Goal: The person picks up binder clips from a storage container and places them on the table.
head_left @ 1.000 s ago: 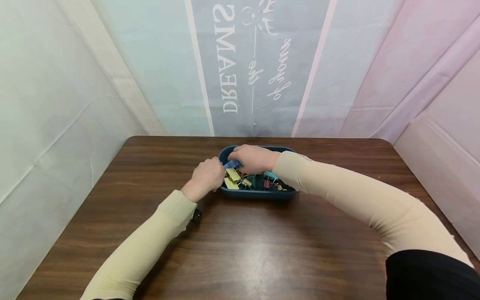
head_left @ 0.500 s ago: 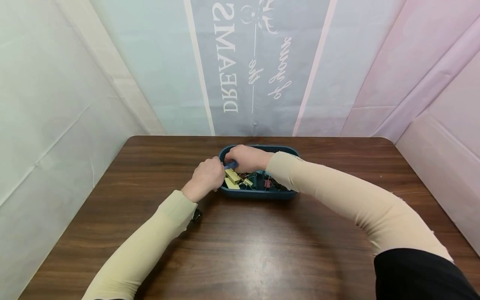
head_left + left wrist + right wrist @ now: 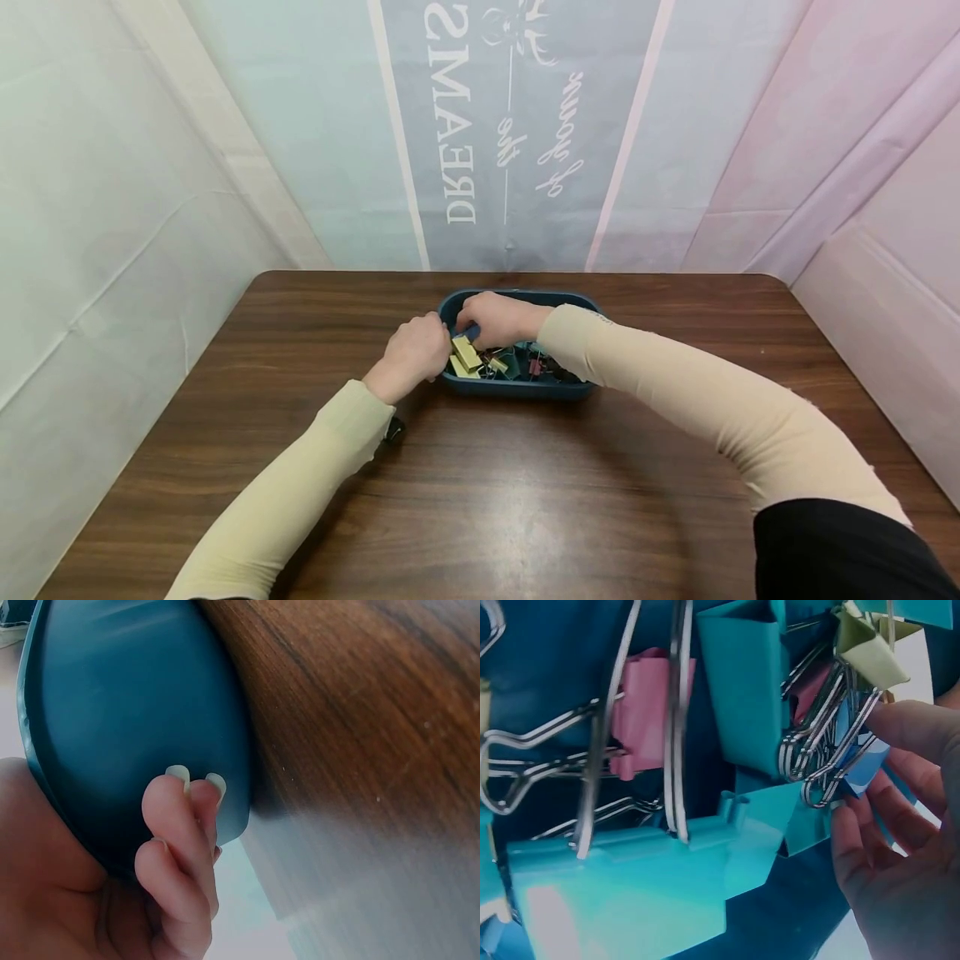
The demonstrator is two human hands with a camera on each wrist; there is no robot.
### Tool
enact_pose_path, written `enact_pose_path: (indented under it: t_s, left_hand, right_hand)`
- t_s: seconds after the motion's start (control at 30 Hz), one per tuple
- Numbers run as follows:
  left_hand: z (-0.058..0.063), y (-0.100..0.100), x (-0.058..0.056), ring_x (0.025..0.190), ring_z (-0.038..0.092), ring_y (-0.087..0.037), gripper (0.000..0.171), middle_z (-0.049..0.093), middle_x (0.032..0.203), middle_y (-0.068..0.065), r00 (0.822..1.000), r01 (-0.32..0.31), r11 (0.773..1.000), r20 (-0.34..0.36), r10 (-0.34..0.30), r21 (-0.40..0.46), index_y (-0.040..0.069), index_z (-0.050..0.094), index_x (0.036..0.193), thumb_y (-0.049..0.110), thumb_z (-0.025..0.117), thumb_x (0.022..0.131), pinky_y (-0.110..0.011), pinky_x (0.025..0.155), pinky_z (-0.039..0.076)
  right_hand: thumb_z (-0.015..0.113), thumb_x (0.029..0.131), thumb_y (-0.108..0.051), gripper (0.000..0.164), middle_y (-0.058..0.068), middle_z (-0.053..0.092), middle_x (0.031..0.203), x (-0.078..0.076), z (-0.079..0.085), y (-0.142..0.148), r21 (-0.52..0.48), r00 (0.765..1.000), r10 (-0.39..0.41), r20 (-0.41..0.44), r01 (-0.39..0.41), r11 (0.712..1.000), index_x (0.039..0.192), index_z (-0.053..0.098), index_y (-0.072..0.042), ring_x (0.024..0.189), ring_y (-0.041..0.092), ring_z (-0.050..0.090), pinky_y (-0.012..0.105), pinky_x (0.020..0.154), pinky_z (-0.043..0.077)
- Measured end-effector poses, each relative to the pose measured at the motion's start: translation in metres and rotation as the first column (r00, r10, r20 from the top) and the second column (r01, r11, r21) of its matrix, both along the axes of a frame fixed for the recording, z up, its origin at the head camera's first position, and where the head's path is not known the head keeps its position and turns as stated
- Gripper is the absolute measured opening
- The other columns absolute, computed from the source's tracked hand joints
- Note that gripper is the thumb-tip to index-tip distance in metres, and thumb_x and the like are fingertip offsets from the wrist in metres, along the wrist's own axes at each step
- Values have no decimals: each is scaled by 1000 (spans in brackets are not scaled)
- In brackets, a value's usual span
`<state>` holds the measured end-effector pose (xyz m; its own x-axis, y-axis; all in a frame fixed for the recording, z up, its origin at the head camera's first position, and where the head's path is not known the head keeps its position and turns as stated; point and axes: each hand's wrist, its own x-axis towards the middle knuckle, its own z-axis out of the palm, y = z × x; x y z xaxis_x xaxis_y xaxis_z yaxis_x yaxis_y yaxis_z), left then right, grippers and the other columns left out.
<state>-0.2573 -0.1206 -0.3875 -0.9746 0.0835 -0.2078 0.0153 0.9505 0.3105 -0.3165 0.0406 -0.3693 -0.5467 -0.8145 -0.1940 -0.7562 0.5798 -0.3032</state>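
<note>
Right wrist view: the right hand [image 3: 907, 832] pinches a blue clip [image 3: 868, 763], crowded by a teal clip [image 3: 742, 697] and a yellow clip [image 3: 871, 652]; the left hand [image 3: 415, 350] grips the bin [image 3: 517, 389].

At twelve o'clock the tub [image 3: 142, 697] is smooth plastic, the clips [image 3: 622, 892] glossy metal, their handles [image 3: 679, 712] shiny wire; at eight, my sleeve [image 3: 277, 492] is matt cloth above glossy wood-grain tabletop [image 3: 300, 342].
</note>
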Motion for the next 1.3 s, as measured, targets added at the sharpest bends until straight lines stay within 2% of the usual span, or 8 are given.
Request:
enact_pose_path:
  t_s: [0.23, 0.4, 0.5, 0.6, 0.73, 0.83, 1.13, 1.3]
  left_hand:
    - [0, 0, 2, 51, 60, -23, 37, 57, 76, -14, 1000, 15, 1000, -21, -15, -14, -7, 54, 113, 26, 36, 108, -28, 39, 48]
    - [-1, 0, 1, 52, 60, -23, 38, 57, 77, -14, 1000, 1, 1000, -21, -1, -8, -7, 54, 116, 26, 36, 108, -29, 40, 48]
    - [-2, -1, 0, 52, 60, -23, 38, 57, 78, -14, 1000, 5, 1000, -18, -5, -6, -7, 53, 117, 26, 37, 107, -28, 40, 48]
    - [-3, -1, 0, 52, 60, -23, 37, 57, 79, -14, 1000, 12, 1000, -22, -12, -7, -8, 53, 117, 25, 39, 107, -28, 39, 48]
    - [-3, -1, 0, 51, 60, -23, 37, 56, 80, -14, 999, 20, 1000, -32, -20, -10, -8, 53, 119, 24, 41, 106, -28, 39, 48]
    - [-3, -2, 0, 51, 59, -23, 38, 56, 80, -13, 999, 24, 1000, -39, -24, -6, -9, 53, 120, 24, 40, 107, -28, 40, 48]
    - [-3, -1, -1, 53, 60, -23, 35, 56, 81, -14, 999, 21, 1000, -28, -21, -4, -8, 53, 119, 23, 43, 105, -28, 39, 48]
    - [-3, -2, 0, 52, 60, -23, 37, 57, 80, -14, 999, 23, 1000, -30, -23, 1, -9, 52, 121, 23, 41, 106, -27, 39, 48]
  right_hand:
    - [69, 91, -12, 14, 0, 65, 103, -2, 0, 10, -116, 987, -53, 154, 71, 991, 104, 69, -15, 91, 17, 58, 34, 83, 50]
    - [74, 88, -13, 18, 0, 63, 98, -7, -2, 19, -167, 963, -69, 260, 115, 979, 104, 65, -15, 85, 18, 56, 33, 77, 49]
    - [77, 87, -14, 26, 3, 62, 98, -9, -1, 24, -187, 942, -68, 328, 136, 973, 110, 66, -13, 87, 19, 56, 33, 77, 50]
    - [80, 86, -14, 33, 5, 63, 99, -11, 1, 29, -206, 911, -69, 406, 165, 965, 116, 68, -11, 90, 21, 56, 33, 79, 51]
    - [80, 85, -12, 35, 5, 67, 104, -13, 4, 35, -229, 872, -70, 484, 203, 952, 118, 70, -7, 94, 21, 60, 33, 83, 53]
    - [78, 87, -9, 32, 5, 69, 106, -13, 5, 38, -237, 856, -74, 511, 224, 945, 118, 70, -5, 95, 21, 63, 33, 85, 54]
    - [75, 88, -5, 26, 7, 67, 105, -10, 21, 48, -288, 870, -105, 482, 270, 919, 114, 68, -7, 95, 25, 63, 36, 85, 53]
    - [75, 89, -5, 24, 7, 68, 102, -9, 31, 55, -329, 896, -120, 428, 278, 903, 112, 68, -6, 93, 24, 63, 37, 85, 52]
